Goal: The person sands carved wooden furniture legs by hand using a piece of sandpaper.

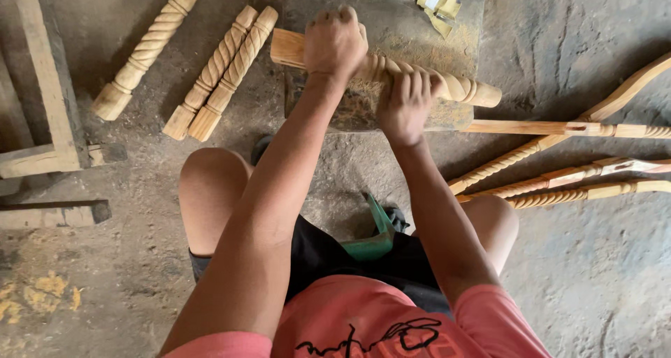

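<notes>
A twisted, rope-carved wooden leg [458, 87] lies across a worn stone block [391, 15] in front of me. My left hand [334, 42] is closed over the leg near its square left end. My right hand [405, 105] grips the carved middle of the same leg, fingers wrapped over the top. Whether the right hand also holds sandpaper is hidden under the fingers. Both arms reach forward between my bare knees.
Three more twisted legs [224, 71] lie on the dusty floor at upper left. Long carved pieces [559, 183] lie at right. A wooden frame [49, 85] sits at left. Folded yellow sandpaper [439, 5] rests on the block. A green stool edge [377, 232] shows below me.
</notes>
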